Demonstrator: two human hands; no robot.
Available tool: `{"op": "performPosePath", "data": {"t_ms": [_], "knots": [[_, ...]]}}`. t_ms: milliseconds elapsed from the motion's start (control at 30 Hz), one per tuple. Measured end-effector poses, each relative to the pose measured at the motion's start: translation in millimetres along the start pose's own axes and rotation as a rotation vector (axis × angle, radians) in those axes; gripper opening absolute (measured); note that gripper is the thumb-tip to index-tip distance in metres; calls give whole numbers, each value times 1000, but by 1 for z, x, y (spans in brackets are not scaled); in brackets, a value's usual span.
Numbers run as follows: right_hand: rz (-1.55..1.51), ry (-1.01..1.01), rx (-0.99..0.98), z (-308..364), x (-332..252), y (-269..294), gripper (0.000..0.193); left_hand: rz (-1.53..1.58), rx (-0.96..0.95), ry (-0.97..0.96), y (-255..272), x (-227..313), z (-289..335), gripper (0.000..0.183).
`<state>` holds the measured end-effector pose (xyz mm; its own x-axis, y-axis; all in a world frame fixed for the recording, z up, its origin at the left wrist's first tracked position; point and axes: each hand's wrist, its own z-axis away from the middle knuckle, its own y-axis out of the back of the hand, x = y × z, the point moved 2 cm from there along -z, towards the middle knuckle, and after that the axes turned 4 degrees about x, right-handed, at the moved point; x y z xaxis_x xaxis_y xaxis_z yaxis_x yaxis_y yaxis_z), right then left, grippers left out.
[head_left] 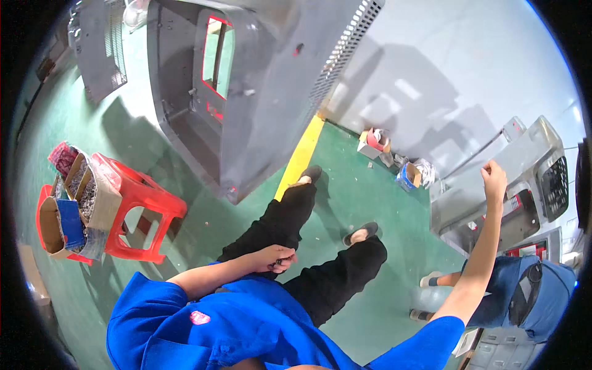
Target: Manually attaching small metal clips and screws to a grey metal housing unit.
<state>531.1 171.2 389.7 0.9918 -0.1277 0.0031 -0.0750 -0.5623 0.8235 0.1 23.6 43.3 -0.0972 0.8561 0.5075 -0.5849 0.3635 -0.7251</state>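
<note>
My left hand (277, 259) is held low in front of my body, its fingers curled around some small dark pieces too small to name. My right hand (494, 180) is raised out to the right with the arm stretched. Its fingers are pinched together, and whatever may be between them cannot be made out. In the picture it overlaps a grey moulded housing (453, 213) with a dark grille; touch cannot be told. Ahead stands a large grey housing (265, 117) with a red-edged rectangular opening and a perforated edge, apart from both hands.
Red plastic stools (145, 213) at the left carry cardboard boxes (102, 200) of small parts. A person in blue (546, 296) bends at the lower right. Small boxes (408, 176) lie along the pale wall (493, 68). A yellow stripe (300, 154) crosses the green floor.
</note>
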Motion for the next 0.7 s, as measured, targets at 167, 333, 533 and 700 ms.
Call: {"op": "performPosePath", "data": {"t_ms": [167, 333, 533, 700], "knots": [[177, 158, -73, 10, 10, -14, 15, 0, 5, -14, 6, -2, 5, 31], [19, 136, -176, 20, -8, 7, 11, -23, 24, -47, 3, 0, 6, 31], [112, 27, -247, 31, -11, 19, 10, -32, -22, -3, 10, 0, 3, 31], [238, 74, -112, -9, -23, 52, 12, -95, -15, 23, 5, 5, 2, 30]]}}
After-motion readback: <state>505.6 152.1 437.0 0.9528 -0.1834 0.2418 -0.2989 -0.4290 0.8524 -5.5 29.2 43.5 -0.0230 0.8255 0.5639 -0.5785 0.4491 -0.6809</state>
